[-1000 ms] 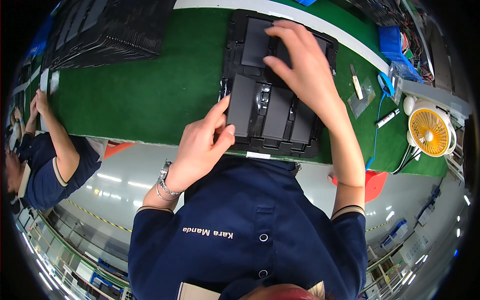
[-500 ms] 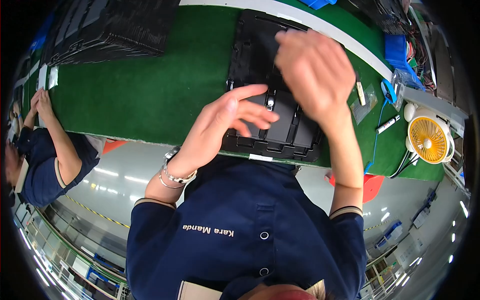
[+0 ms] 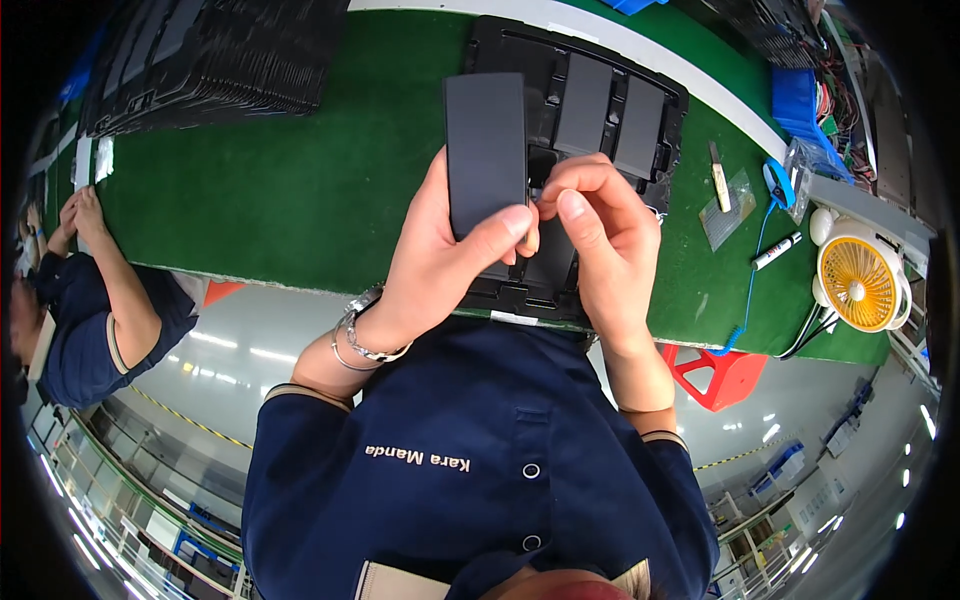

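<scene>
A flat, dark grey rectangular slab [image 3: 486, 145], about as long as a hand, stands raised over the left part of a black moulded tray [image 3: 497, 52]. My left hand [image 3: 450, 240] grips its near end, thumb across the face and fingers behind. Close to the slab's lower right edge is my right hand [image 3: 610, 235], fingers curled in and thumb near the index finger; whether anything small is between them cannot be made out. Similar slabs [image 3: 584, 105] lie in the tray's far pockets. Both hands and the raised slab hide much of its near part.
Stacked black trays [image 3: 240, 70] stand at the far left of the green bench [image 3: 390, 130]. To the right lie a knife [image 3: 719, 178], a clear bag [image 3: 730, 212], a marker [image 3: 777, 250] and a blue coiled cord [image 3: 750, 300], beside a yellow-and-white fan [image 3: 856, 280]. Another person [image 3: 110, 290] sits at left.
My left hand, earlier open over the tray, now grips the raised slab. My right hand has come back from the tray's far side to the slab's edge, its fingers curled.
</scene>
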The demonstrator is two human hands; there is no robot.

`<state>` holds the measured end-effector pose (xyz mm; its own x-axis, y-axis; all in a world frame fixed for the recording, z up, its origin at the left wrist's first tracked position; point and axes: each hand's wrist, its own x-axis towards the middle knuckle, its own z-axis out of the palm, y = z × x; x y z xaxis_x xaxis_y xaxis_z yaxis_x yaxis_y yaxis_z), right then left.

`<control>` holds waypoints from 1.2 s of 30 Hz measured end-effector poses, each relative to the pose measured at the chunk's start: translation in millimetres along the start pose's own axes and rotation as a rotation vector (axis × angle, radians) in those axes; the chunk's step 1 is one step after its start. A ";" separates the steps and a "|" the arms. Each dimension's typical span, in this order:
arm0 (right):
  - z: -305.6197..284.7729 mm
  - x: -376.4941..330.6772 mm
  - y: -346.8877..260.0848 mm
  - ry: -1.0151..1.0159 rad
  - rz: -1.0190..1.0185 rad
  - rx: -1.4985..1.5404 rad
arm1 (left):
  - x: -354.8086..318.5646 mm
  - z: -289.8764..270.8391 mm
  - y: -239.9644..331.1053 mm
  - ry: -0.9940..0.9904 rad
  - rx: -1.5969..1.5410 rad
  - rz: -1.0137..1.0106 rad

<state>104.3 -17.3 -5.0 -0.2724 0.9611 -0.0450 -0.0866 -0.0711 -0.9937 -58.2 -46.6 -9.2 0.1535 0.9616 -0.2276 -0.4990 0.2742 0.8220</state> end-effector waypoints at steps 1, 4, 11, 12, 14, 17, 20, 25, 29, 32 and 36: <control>1.1 -0.1 0.8 -0.026 0.024 0.060 | -0.4 1.5 -0.3 0.000 0.027 0.024; 5.7 -2.1 -6.6 -0.082 0.112 0.229 | -1.4 5.5 -0.3 0.024 0.046 0.032; 8.3 -5.5 -8.6 -0.061 0.043 0.098 | -3.5 8.0 2.2 0.045 0.088 0.049; 8.3 -5.9 -7.5 -0.060 0.044 0.098 | -3.4 7.9 2.6 0.051 0.109 0.052; 8.1 -7.2 -4.4 -0.033 -0.008 0.017 | -2.7 7.5 2.0 0.043 0.136 0.066; 7.0 -7.5 -6.9 -0.033 -0.009 -0.018 | -3.1 8.0 3.4 0.045 0.174 0.052; 3.9 -9.4 -6.4 -0.053 -0.125 -0.231 | -3.9 6.1 -0.2 0.066 0.303 0.114; 8.7 -13.3 -6.9 -0.036 -0.090 -0.101 | -8.6 4.9 3.5 0.051 0.586 0.218; 11.9 -14.6 -10.1 -0.018 0.169 0.356 | -10.7 7.1 2.7 0.101 0.347 0.046; 10.3 -15.9 -7.4 -0.053 0.158 0.293 | -11.6 7.9 0.5 0.095 0.312 0.027; 6.5 -15.8 -6.3 -0.088 0.153 0.246 | -12.0 7.9 -0.3 0.061 0.274 0.021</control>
<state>102.9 -33.8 2.7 -0.3816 0.9080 -0.1728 -0.2650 -0.2866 -0.9207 -53.2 -58.3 -2.7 0.0898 0.9683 -0.2329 -0.2508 0.2483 0.9357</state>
